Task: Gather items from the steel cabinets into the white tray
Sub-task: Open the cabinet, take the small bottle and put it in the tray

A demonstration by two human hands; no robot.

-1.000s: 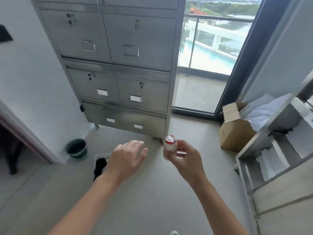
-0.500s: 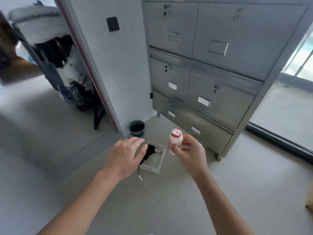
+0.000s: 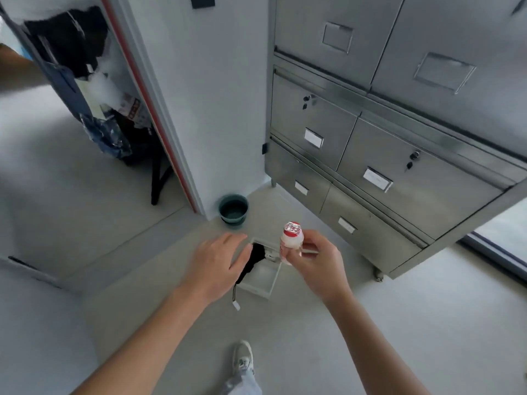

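Head view, looking down at the floor. Right hand (image 3: 316, 263) pinches a small white bottle (image 3: 291, 240) with a red foil cap, thumb and fingers round its lower body, held upright so the cap faces the camera. The bottle hangs above the far right corner of the white tray (image 3: 258, 289), which sits on the floor at 6 o'clock from frame centre. Judging by the task, the bottle is held there to be lowered in. Left hand (image 3: 216, 266) is empty, fingers straight and loosely spread, palm down, over the tray's 9 o'clock side; it may be steadying the person or readying to shift what is inside, I cannot tell which. A black cloth-like item (image 3: 255, 259) already lies in the tray at its 11 o'clock corner, with a cord and small tag (image 3: 236, 305) trailing over the near edge onto the floor. Something small and pale lies beside it, too blurred to name. The tray's near half is bare, so there is room there. The steel cabinet (image 3: 399, 155) stands at 2 o'clock, all visible drawers closed. A dark green bowl (image 3: 233, 208) sits on the floor at 12 o'clock from the tray, near the wall corner. An open doorway (image 3: 85, 138) with clutter lies at 10 o'clock. One shoe (image 3: 242, 356) shows at 6 o'clock. Nothing blocks the drop except the left hand's nearness.
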